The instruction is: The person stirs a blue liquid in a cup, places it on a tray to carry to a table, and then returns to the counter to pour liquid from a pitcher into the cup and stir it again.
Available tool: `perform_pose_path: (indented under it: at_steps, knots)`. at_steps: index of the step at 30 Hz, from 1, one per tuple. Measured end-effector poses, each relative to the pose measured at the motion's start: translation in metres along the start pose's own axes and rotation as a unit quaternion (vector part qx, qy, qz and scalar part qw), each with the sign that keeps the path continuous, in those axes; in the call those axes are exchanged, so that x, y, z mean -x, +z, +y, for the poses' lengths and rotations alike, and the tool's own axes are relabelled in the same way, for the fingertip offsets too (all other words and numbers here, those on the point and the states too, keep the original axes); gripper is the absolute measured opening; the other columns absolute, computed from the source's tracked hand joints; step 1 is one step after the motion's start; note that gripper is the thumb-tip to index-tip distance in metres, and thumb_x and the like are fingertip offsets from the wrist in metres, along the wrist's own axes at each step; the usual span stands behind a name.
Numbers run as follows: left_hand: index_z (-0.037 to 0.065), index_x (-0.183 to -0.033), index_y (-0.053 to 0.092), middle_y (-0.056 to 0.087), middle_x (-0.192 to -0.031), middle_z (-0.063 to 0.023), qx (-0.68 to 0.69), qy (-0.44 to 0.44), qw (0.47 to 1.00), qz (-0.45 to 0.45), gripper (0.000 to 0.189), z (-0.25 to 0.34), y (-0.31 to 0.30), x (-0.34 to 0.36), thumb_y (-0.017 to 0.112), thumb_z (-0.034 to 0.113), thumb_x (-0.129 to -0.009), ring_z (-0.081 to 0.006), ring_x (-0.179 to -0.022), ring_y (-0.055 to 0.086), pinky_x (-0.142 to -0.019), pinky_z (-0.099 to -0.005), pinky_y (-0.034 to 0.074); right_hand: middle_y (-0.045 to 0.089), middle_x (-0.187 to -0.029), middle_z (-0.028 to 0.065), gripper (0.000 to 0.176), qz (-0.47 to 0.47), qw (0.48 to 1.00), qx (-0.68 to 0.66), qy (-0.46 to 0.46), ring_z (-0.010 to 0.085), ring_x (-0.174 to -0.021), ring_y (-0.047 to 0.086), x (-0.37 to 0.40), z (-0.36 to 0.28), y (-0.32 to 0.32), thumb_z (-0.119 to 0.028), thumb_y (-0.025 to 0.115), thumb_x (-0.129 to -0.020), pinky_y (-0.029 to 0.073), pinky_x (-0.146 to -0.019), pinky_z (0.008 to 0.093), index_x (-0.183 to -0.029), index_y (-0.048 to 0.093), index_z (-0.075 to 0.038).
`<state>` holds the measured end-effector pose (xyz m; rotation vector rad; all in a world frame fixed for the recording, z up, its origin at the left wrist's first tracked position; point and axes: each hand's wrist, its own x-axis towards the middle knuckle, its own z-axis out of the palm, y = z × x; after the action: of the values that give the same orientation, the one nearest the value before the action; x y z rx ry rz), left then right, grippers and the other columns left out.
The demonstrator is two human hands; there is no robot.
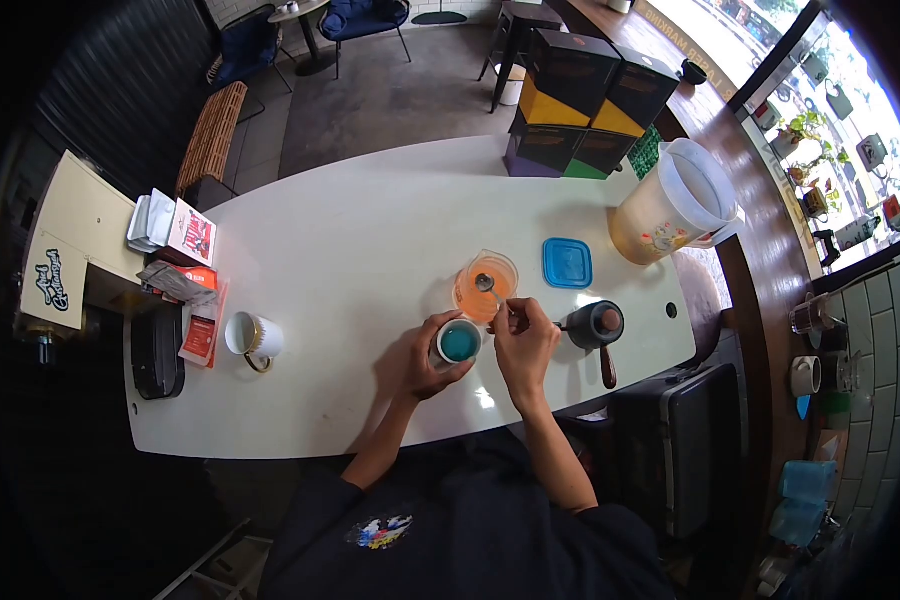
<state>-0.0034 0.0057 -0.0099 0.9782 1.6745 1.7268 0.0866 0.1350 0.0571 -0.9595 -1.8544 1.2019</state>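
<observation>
My left hand (422,362) is wrapped around a small white cup (458,343) whose inside shows teal, at the front middle of the table. In my right hand (526,352) a metal spoon (486,284) is pinched by its handle. Its bowl is over the clear measuring jug (500,263) of orange liquid, just behind the cup. Right of that hand stands a dark round pot (595,325) with a brown handle pointing toward me. Behind the pot lies a square blue plastic lid (568,262).
A white-and-gold mug (253,335) stands on the white table's (340,250) left, near coffee packets (190,235), a black case (158,350) and a cream machine (70,250). A large translucent pitcher (675,205) and stacked black boxes (580,100) are at the back right.
</observation>
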Motion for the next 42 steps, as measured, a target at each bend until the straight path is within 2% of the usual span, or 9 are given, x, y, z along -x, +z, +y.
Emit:
perform_pose_path:
  at_steps: [7, 11, 16, 19, 25, 27, 37, 39, 42]
  knots:
    - [0.002, -0.133, 0.049, 0.056, -0.126, -0.0135, -0.051, 0.038, 0.998, -0.001, 0.083, -0.005, 0.002, -0.001, 0.091, 0.022, -0.064, -0.0226, -0.116, 0.059, -0.099, -0.0359, 0.048, 0.068, -0.075, 0.0167, 0.007, 0.028, 0.997, 0.031, -0.065, 0.0228, -0.064, 0.07, 0.001, 0.006, 0.001, 0.0, 0.066, -0.086, 0.054, -0.06, 0.0319, -0.088, 0.063, 0.006]
    - [0.001, -0.132, 0.05, 0.061, -0.119, -0.0105, -0.059, 0.054, 0.997, 0.019, 0.079, -0.006, 0.007, -0.003, 0.09, 0.02, -0.067, -0.0179, -0.11, 0.061, -0.095, -0.0338, 0.049, 0.068, -0.077, 0.0171, 0.006, 0.045, 0.993, 0.061, -0.088, 0.0251, -0.066, 0.07, 0.001, 0.007, 0.002, 0.001, 0.065, -0.086, 0.054, -0.061, 0.032, -0.085, 0.062, 0.006]
    - [0.003, -0.128, 0.053, 0.062, -0.117, -0.0128, -0.092, 0.04, 0.995, 0.026, 0.075, -0.008, 0.007, -0.004, 0.091, 0.019, -0.067, -0.0228, -0.108, 0.064, -0.093, -0.0359, 0.052, 0.068, -0.077, 0.0164, 0.005, 0.061, 0.995, 0.039, -0.076, 0.0261, -0.068, 0.071, 0.001, 0.014, 0.01, 0.001, 0.065, -0.086, 0.055, -0.062, 0.0328, -0.085, 0.061, 0.005]
    - [0.002, -0.127, 0.053, 0.063, -0.117, -0.0133, -0.092, 0.042, 0.994, 0.03, 0.074, -0.009, 0.007, -0.004, 0.091, 0.019, -0.066, -0.0246, -0.107, 0.064, -0.093, -0.0368, 0.052, 0.068, -0.072, 0.0128, 0.006, 0.065, 0.994, 0.044, -0.077, 0.0177, -0.067, 0.07, 0.003, 0.015, 0.013, 0.002, 0.066, -0.086, 0.055, -0.064, 0.027, -0.085, 0.062, 0.006]
    - [0.003, -0.127, 0.054, 0.063, -0.118, -0.0143, -0.089, 0.032, 0.995, 0.031, 0.073, -0.01, 0.006, -0.003, 0.091, 0.019, -0.066, -0.0262, -0.108, 0.064, -0.093, -0.0379, 0.052, 0.067, -0.071, 0.0123, 0.006, 0.067, 0.991, 0.071, -0.088, 0.0186, -0.066, 0.07, 0.005, 0.013, 0.014, 0.001, 0.067, -0.085, 0.054, -0.064, 0.028, -0.084, 0.062, 0.005]
    - [0.003, -0.127, 0.054, 0.063, -0.117, -0.0143, -0.097, 0.037, 0.994, 0.032, 0.073, -0.011, 0.006, -0.003, 0.091, 0.019, -0.066, -0.0261, -0.108, 0.064, -0.093, -0.0378, 0.052, 0.067, -0.075, 0.0139, 0.006, 0.073, 0.988, 0.095, -0.094, 0.0239, -0.066, 0.068, 0.004, 0.013, 0.012, -0.001, 0.066, -0.085, 0.051, -0.062, 0.034, -0.084, 0.061, 0.002]
    - [0.002, -0.125, 0.054, 0.063, -0.117, -0.0145, -0.095, 0.033, 0.994, 0.036, 0.072, -0.01, 0.007, -0.003, 0.091, 0.019, -0.066, -0.0264, -0.108, 0.064, -0.093, -0.038, 0.052, 0.067, -0.071, 0.0146, 0.01, 0.06, 0.996, 0.045, -0.044, 0.0243, -0.065, 0.069, 0.003, 0.012, 0.013, -0.003, 0.066, -0.087, 0.052, -0.061, 0.0337, -0.085, 0.059, 0.003]
    - [0.002, -0.125, 0.054, 0.063, -0.117, -0.0145, -0.098, 0.04, 0.994, 0.037, 0.072, -0.011, 0.007, -0.003, 0.091, 0.019, -0.066, -0.0265, -0.108, 0.064, -0.093, -0.038, 0.052, 0.066, -0.068, 0.0103, 0.013, 0.047, 0.999, 0.025, -0.01, 0.013, -0.061, 0.065, 0.003, 0.01, 0.015, -0.004, 0.067, -0.088, 0.051, -0.06, 0.0268, -0.083, 0.06, 0.005]
    - [0.002, -0.125, 0.054, 0.063, -0.116, -0.0145, -0.101, 0.05, 0.993, 0.039, 0.072, -0.012, 0.007, -0.003, 0.091, 0.019, -0.066, -0.0265, -0.107, 0.064, -0.093, -0.038, 0.052, 0.065, -0.067, 0.0084, 0.013, 0.05, 0.999, 0.018, -0.01, 0.0102, -0.058, 0.061, 0.005, 0.011, 0.016, -0.005, 0.068, -0.087, 0.048, -0.057, 0.0254, -0.082, 0.06, 0.004]
